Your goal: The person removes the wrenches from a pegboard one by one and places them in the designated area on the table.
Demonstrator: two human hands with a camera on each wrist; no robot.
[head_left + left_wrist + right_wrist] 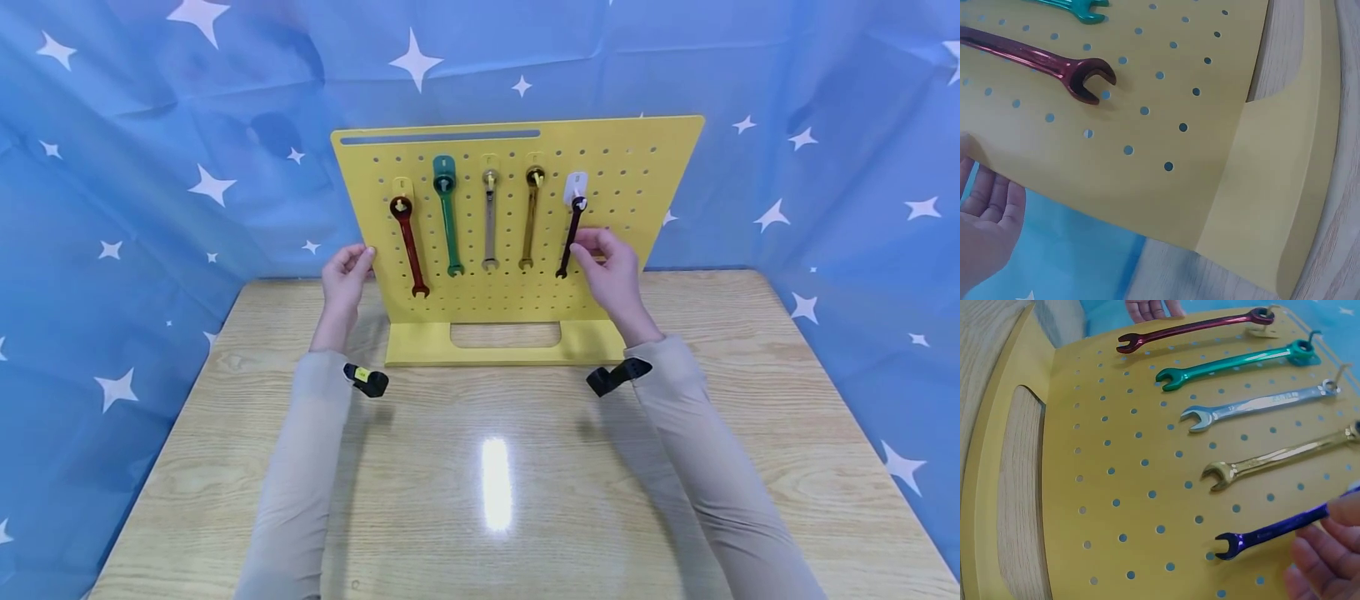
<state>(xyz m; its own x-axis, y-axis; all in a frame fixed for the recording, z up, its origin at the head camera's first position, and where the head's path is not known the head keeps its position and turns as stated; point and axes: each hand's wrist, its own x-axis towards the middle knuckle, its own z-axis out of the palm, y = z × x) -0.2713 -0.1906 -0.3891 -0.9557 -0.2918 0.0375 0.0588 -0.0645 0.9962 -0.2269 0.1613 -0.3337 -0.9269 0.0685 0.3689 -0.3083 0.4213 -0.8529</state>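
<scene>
- My right hand (611,271) is nearest the work: my fingertips (1319,550) pinch the shaft of the dark purple metal spanner (1272,532), which hangs at the far right of the row, its ring end over a white hook plate (575,187) and its open end pointing down.
- My left hand (347,271) is at the left edge of the upright yellow perforated metal board (630,167). From the head view the fingers look curled round that edge, but the wrist view shows only a relaxed palm just beside it, so I cannot tell whether I am gripping.
- Risk, as I judge it: if I pull the purple spanner outward instead of lifting its ring clear of the peg, the hook plate could pop from its holes, or the whole board could tip forward on its flat yellow foot (420,346).
- A loose pinch this low on the shaft could let the spanner swing into the gold metal spanner (530,218) just beside it, or slip and drop to the pale wooden table (750,433).
- If my left hand is not truly bracing, the board may slide back toward the blue star-printed cloth (150,167).
- Count: five spanners, one each of red (408,243), green (448,215), silver (490,221), gold and purple.
- One board, five hooks, one table, two hands.
</scene>
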